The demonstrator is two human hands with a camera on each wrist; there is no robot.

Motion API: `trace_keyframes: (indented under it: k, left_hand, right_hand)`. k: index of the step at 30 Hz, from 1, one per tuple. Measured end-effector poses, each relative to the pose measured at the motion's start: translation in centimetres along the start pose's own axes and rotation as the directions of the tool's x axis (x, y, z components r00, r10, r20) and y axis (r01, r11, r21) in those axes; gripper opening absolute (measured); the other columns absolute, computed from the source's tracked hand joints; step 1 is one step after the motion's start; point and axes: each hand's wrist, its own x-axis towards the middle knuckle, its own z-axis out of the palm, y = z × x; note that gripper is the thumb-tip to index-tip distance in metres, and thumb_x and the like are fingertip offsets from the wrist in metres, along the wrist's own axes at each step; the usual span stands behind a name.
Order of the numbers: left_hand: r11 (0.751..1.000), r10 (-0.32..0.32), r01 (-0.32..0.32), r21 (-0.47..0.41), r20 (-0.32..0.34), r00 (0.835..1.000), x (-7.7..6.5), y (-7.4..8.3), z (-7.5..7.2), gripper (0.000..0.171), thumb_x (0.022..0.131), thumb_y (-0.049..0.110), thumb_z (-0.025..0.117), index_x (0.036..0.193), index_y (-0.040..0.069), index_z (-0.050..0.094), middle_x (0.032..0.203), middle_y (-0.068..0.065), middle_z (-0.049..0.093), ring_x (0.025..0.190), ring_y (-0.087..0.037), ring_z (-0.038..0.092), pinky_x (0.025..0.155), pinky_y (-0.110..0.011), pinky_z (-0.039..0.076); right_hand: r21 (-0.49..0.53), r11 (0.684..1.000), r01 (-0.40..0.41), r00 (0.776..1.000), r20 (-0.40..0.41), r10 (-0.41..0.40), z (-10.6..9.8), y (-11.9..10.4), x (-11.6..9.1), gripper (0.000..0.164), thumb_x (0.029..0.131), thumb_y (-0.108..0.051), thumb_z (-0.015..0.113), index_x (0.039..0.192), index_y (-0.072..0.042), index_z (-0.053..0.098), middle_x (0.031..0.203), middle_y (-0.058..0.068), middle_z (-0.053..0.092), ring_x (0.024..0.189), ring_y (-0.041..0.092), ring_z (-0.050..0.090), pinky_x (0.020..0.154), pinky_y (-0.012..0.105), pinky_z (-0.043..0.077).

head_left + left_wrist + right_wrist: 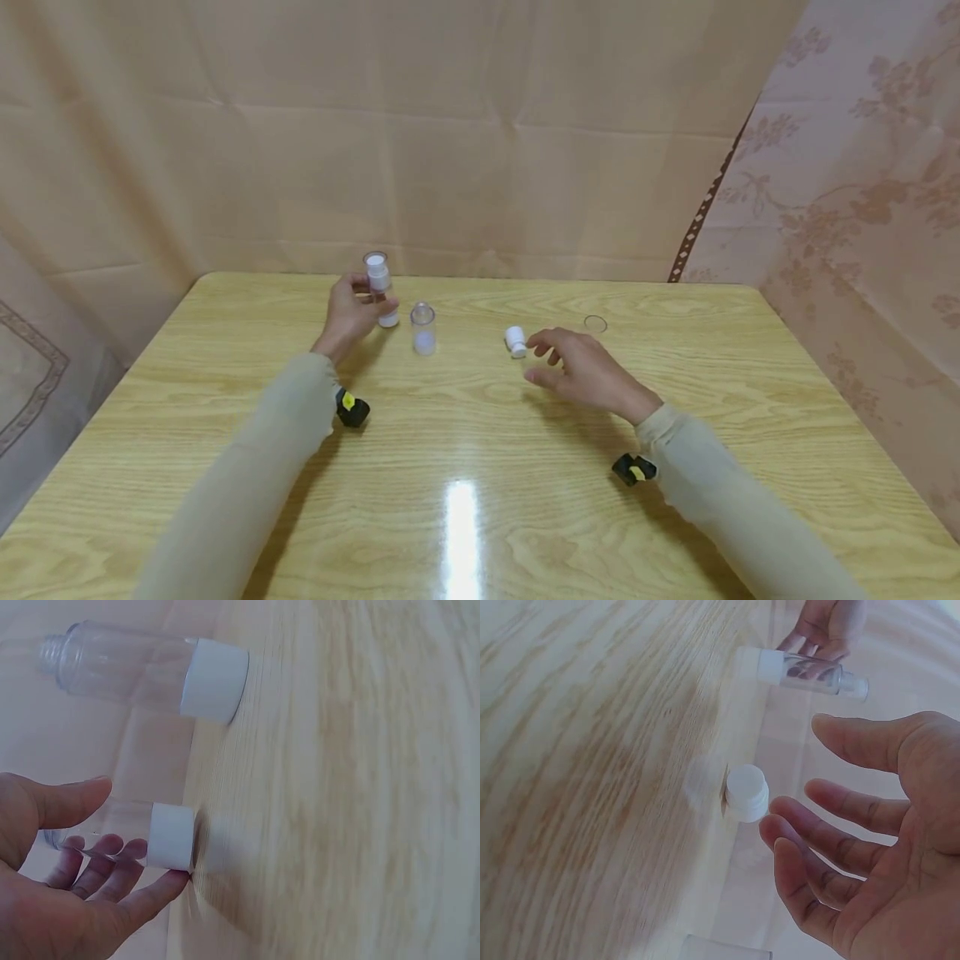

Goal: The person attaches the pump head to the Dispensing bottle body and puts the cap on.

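Observation:
My left hand (351,315) has its fingers curled round a clear pump bottle (384,302) with a white base and a white pump on top. The bottle stands upright on the table. Beside it, to the right, a second clear bottle (127,667) stands on its white base, its threaded neck bare. A small white pump head (515,342) sits on the table to the right of both bottles. Close by its right side, my right hand (877,817) hovers with fingers loosely bent and thumb apart, holding nothing. Contact between these fingertips and the pump head cannot be made out.
Behind the right hand lies a thin round rim (596,323), seemingly of a clear cap, cut off at the bottom edge of the right wrist view. The wooden table (420,433) meets a beige curtain (450,167) at its far edge.

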Motion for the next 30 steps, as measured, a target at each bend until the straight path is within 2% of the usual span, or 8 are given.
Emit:
trace_keyframes:
  k: [10, 19, 26, 30]
  left_hand:
    - [1.000, 0.013, -0.013, 0.025, 0.003, 1.000, 0.4, 0.0, 1.4, 0.052, 0.091, -0.002, 0.073, 0.133, -0.012, 0.043, 0.134, -0.027, 0.048, 0.125, -0.038, 0.057, 0.102, -0.040, 0.050]
    - [0.998, 0.040, -0.039, 0.057, -0.013, 0.999, 0.5, -0.3, 1.8, 0.051, 0.088, -0.001, 0.076, 0.128, -0.009, 0.045, 0.123, -0.022, 0.052, 0.119, -0.036, 0.059, 0.101, -0.040, 0.050]
    - [0.994, 0.064, -0.064, 0.088, 0.003, 0.998, -0.6, -0.2, 1.3, 0.061, 0.087, 0.003, 0.077, 0.135, -0.007, 0.041, 0.130, -0.024, 0.050, 0.122, -0.039, 0.054, 0.104, -0.044, 0.047]
    - [0.989, 0.070, -0.067, 0.132, -0.015, 0.997, -1.4, 0.0, 1.1, 0.060, 0.088, 0.002, 0.074, 0.137, -0.007, 0.040, 0.134, -0.027, 0.049, 0.126, -0.042, 0.051, 0.107, -0.047, 0.043]
  right_hand:
    - [-0.005, 1.000, 0.010, 1.000, -0.003, -0.010, 0.2, -0.2, 0.1, 0.040, 0.097, -0.022, 0.072, 0.129, -0.001, 0.063, 0.122, 0.017, 0.067, 0.096, 0.027, 0.065, 0.080, 0.044, 0.056]
    - [-0.009, 1.000, 0.011, 1.000, 0.010, -0.011, 0.3, -0.3, 0.2, 0.041, 0.097, -0.022, 0.072, 0.131, -0.001, 0.063, 0.120, 0.016, 0.067, 0.097, 0.026, 0.065, 0.080, 0.043, 0.056]
    - [-0.012, 1.000, -0.008, 1.000, -0.002, 0.008, 0.3, -0.4, 0.5, 0.041, 0.097, -0.023, 0.072, 0.131, -0.002, 0.062, 0.121, 0.015, 0.067, 0.097, 0.025, 0.065, 0.079, 0.042, 0.056]
    - [-0.020, 1.000, -0.018, 0.999, -0.029, 0.017, 0.5, -0.2, 0.7, 0.039, 0.097, -0.022, 0.072, 0.129, -0.002, 0.063, 0.120, 0.015, 0.067, 0.095, 0.024, 0.064, 0.078, 0.041, 0.056]
